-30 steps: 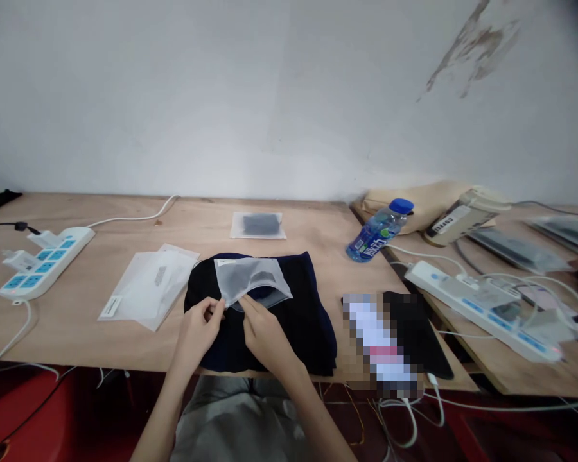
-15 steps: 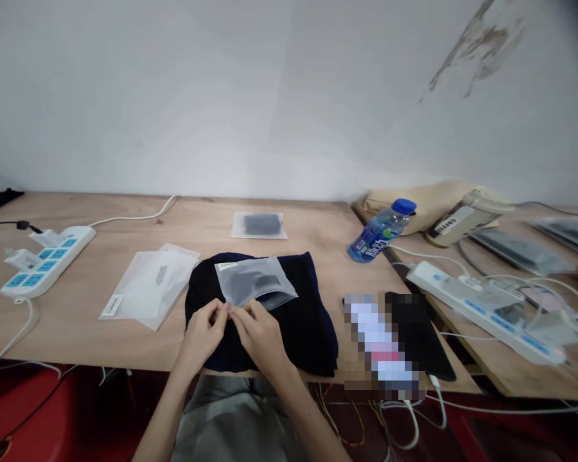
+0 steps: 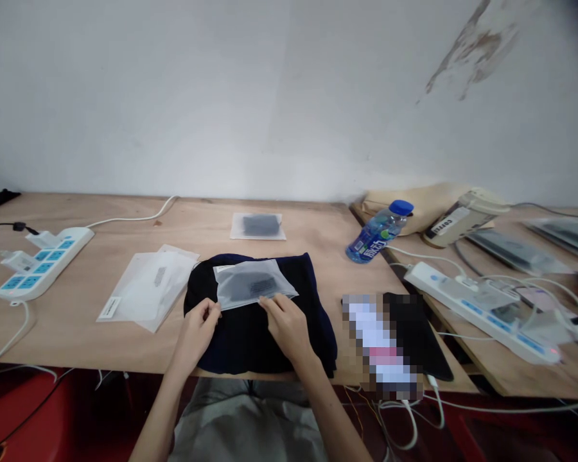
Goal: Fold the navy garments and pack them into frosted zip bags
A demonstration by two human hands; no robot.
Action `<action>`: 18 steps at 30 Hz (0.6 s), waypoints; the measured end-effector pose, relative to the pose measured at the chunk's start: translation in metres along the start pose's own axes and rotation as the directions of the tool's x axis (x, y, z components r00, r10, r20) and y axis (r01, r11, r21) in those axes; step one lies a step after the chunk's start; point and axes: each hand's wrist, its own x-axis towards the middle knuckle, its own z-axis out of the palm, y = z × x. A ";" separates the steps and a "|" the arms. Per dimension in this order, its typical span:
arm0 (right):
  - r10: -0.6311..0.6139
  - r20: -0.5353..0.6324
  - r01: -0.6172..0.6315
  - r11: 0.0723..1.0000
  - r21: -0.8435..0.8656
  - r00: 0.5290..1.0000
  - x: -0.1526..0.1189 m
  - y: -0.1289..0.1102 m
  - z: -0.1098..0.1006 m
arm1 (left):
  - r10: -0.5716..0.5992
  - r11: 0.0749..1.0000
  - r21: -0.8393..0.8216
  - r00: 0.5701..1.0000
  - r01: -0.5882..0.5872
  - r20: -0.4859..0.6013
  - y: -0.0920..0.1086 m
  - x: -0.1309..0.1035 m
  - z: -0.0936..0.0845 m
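Observation:
A frosted plastic zip bag (image 3: 253, 282) with a dark folded item inside lies on a pile of black and navy fabric (image 3: 250, 346) in front of me. My left hand (image 3: 201, 324) is closed, thumb and fingers pinching the bag's near left corner. Along the same near edge, right of its middle, my right hand (image 3: 288, 326) pinches the bag's rim between thumb and fingers. That edge looks flat between the two hands. To the left lie overlapping frosted bags (image 3: 147, 285) with small labels. Another filled bag (image 3: 257, 226) rests farther back.
A power strip (image 3: 51, 263) with plugged chargers sits at the left. On the right are a blue-capped bottle (image 3: 379, 231), a blurred-out phone (image 3: 380, 346), a black tablet-like slab (image 3: 421, 340), a coffee cup (image 3: 462, 218) and a second power strip (image 3: 481, 311) with cables. Another person's hand shows at the right edge.
My right hand has slid rightward along the bag's near edge, away from my left hand, which has moved slightly left. The bag's edge, gaping at the right before, now lies flatter.

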 end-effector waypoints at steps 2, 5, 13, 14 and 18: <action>0.015 -0.006 -0.015 0.999 -0.028 1.000 -0.002 0.010 -0.006 | -0.008 1.000 0.006 1.000 0.008 0.004 -0.002 0.000 -0.002; 0.071 -0.018 -0.072 0.993 -0.094 0.997 -0.006 0.024 -0.023 | -0.018 0.999 0.029 1.000 0.019 -0.020 -0.004 0.000 -0.008; 0.105 0.042 -0.100 0.989 -0.110 0.994 -0.008 0.035 -0.052 | 0.014 0.995 0.098 0.999 -0.019 0.051 0.006 -0.008 -0.020; 0.073 0.052 -0.068 0.993 -0.097 0.996 -0.006 0.034 -0.049 | -0.001 0.996 0.087 0.998 -0.004 0.057 0.008 -0.009 -0.019; -0.009 0.096 0.013 0.999 -0.037 0.995 0.006 0.027 -0.034 | -0.080 0.997 0.009 0.995 0.079 0.064 0.007 -0.014 -0.012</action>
